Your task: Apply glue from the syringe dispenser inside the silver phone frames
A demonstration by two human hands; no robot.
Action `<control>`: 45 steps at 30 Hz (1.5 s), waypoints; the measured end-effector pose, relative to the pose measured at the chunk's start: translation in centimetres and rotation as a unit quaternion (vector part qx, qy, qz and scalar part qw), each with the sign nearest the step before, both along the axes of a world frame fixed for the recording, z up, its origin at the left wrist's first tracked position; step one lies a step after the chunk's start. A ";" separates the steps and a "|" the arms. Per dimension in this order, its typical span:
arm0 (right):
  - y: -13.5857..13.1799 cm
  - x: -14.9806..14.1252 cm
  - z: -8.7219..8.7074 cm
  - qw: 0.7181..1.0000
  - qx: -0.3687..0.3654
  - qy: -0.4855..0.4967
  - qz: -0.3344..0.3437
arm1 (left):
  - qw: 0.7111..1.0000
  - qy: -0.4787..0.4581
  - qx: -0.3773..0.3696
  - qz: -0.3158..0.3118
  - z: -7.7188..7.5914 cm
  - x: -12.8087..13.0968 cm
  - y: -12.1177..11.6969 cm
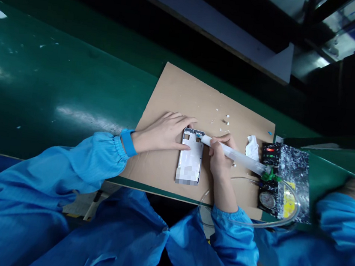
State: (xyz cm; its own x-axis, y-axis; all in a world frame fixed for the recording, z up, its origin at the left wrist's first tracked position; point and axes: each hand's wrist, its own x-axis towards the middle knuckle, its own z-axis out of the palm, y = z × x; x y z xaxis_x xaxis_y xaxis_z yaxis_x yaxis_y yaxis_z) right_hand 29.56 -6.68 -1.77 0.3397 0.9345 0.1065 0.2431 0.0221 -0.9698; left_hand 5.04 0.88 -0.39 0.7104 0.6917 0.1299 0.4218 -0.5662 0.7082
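A white phone frame [190, 157] lies on a sheet of brown cardboard [182, 94]. My left hand [164, 131] rests flat against the frame's left edge with its fingers stretched toward the top corner, holding it still. My right hand [221, 155] is wrapped round a white dispensing syringe [242, 159]. The syringe's tip touches the frame's top right corner. A green fitting at the syringe's rear joins a clear tube [250, 222] that loops down and round to the right.
A black dispenser box [289, 172] with red lights and a round gauge stands right of the cardboard. A crumpled white wipe [252, 147] lies beside it. White crumbs dot the cardboard. The green conveyor belt [57, 83] stretches left. Another person's blue sleeve [342, 213] is at the right.
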 end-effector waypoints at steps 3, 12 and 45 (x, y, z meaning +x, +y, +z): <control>0.0 0.0 0.1 1.000 -0.001 0.007 0.001 | 1.000 0.001 -0.001 0.000 0.0 0.0 0.0; 0.0 0.1 0.0 1.000 -0.008 0.004 -0.009 | 1.000 0.005 -0.002 0.002 0.2 0.0 0.0; 0.0 -0.2 0.3 1.000 0.006 0.014 -0.002 | 1.000 -0.007 0.010 0.007 -0.3 0.1 -0.1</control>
State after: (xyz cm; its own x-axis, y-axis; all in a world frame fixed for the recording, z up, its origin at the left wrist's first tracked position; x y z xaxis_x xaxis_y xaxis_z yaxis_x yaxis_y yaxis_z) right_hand 29.41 -6.66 -1.49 0.3463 0.9319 0.1076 0.2152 0.0327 -0.9760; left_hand 5.15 0.81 -0.70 0.6992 0.6981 0.1541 0.4188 -0.5747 0.7030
